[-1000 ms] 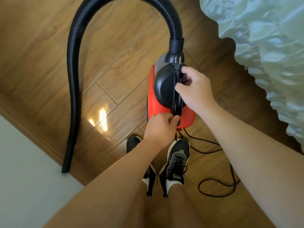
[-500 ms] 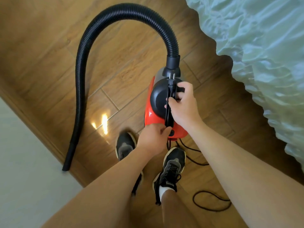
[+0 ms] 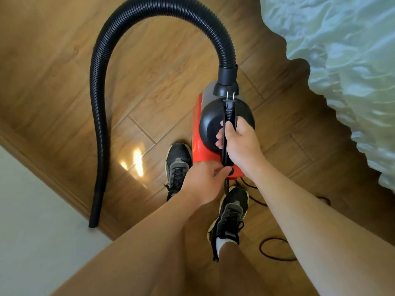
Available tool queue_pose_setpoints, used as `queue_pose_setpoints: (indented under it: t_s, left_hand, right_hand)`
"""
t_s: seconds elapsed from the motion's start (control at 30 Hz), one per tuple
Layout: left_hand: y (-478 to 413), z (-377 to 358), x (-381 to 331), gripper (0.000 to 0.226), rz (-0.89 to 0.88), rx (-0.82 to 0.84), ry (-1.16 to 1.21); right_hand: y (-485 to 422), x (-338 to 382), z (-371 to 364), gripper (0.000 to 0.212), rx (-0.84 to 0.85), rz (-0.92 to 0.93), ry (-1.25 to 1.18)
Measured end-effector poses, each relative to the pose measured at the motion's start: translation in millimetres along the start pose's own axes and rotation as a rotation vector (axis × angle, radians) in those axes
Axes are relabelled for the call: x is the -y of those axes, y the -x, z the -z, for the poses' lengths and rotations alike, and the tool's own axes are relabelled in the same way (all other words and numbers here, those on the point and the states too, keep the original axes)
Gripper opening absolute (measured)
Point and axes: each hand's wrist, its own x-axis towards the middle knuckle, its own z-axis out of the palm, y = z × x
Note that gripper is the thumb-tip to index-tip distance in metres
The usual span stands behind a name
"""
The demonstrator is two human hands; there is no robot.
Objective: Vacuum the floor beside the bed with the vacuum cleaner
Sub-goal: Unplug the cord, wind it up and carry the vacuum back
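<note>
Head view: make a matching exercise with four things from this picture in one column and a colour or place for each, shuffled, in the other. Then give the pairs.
Things
1. hose
2. plug
3. right hand
4. bed cover

Colour or place
A. pale green, at the picture's right edge
B. gripping the vacuum's handle
C. prongs bare, lying along the top of the handle
D. black, ribbed, arching from the vacuum down to the floor

Pairs: 1-D, 2-C, 3-B, 4-A

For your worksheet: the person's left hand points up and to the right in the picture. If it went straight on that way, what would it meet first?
The left hand already has its fingertips at the rear of the red vacuum cleaner, beside the black cord; it would likely press into that body first, though depth is unclear.
</note>
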Motion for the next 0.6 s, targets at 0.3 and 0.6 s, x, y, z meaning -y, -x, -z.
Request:
queue_pose_setpoints:
  t_s: [0.3, 0.6]
  left_hand:
    - [-19, 64, -14, 0.016, -0.052, 0.134, -0.057]
    - [-73, 136, -51, 0.015, -0.176, 0.005, -0.125]
  right_hand:
    - [0, 8, 3, 0.025, 0.029, -0.095, 0.007]
    - [-2, 12, -1, 0.025, 0.032, -0.178, -0.083]
